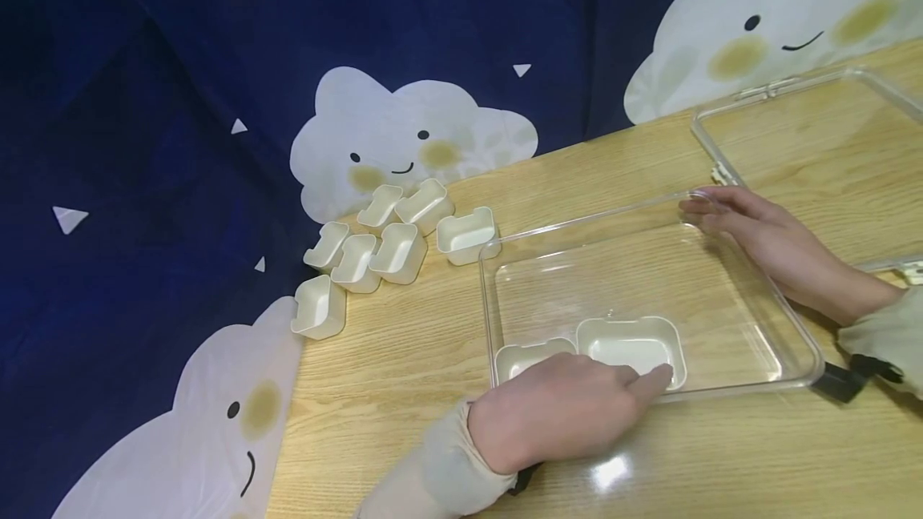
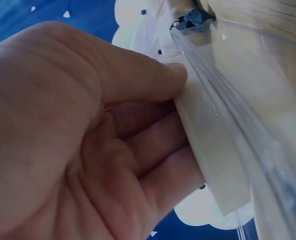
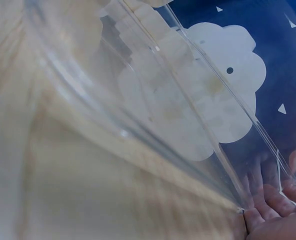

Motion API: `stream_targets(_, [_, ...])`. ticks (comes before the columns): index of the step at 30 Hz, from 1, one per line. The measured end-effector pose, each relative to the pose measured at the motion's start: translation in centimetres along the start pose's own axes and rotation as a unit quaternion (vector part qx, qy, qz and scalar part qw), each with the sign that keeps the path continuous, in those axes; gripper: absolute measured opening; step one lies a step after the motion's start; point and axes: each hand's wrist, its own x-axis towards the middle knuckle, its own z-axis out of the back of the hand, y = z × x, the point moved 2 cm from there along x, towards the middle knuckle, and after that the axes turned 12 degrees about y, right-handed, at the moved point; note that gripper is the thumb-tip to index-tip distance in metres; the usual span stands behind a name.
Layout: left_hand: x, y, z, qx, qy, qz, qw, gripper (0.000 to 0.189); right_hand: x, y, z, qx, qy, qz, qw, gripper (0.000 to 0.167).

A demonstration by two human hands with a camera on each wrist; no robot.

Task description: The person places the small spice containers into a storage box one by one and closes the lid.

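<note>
A navy curtain printed with smiling clouds hangs behind a wood-grain tabletop as a person works at a clear plastic storage box. The left hand, over the box's near edge at 7 o'clock, appears to pinch a pale wall between thumb and curled fingers. From above, one fingertip meets the near right corner of a cream notched-rim bin, which lies inside the box at 6 o'clock; whether the pinched wall is this bin's is hard to tell. The right hand holds the box's far corner at 1 o'clock, fingers bent about the clear plastic.

Beside the first bin, at 8 o'clock, a neighbouring bin sits partly hidden by the knuckles. Farther out, seven loose bins stand at 10 o'clock, and a clear lid with cream latches lies at 2 o'clock.

Good handling here would likely mean a firm right-hand brace, since smooth plastic could skid on wood; a bin kept level and square to its neighbour; and fingertips drawn straight up, lest they catch between bin and box wall and drag the row crooked.
</note>
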Motion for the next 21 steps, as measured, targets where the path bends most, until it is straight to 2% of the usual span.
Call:
stream_targets(6, [0.47, -0.26, -0.27, -0.018, 0.034, 0.008, 0.9992, 0.040, -0.01, 0.14, -0.09, -0.009, -0.005, -0.006, 0.9999, 0.035])
stream_targets(14, [0.79, -0.27, -0.52, -0.047, 0.056, 0.003, 0.9973, 0.031, -0.01, 0.17, -0.14, 0.003, -0.006, -0.004, 1.0000, 0.033])
stream_targets(21, [0.90, -0.43, -0.68, -0.052, 0.043, 0.002, 0.9977, 0.029, 0.04, 0.22, -0.13, 0.009, -0.006, 0.002, 0.9999, 0.035])
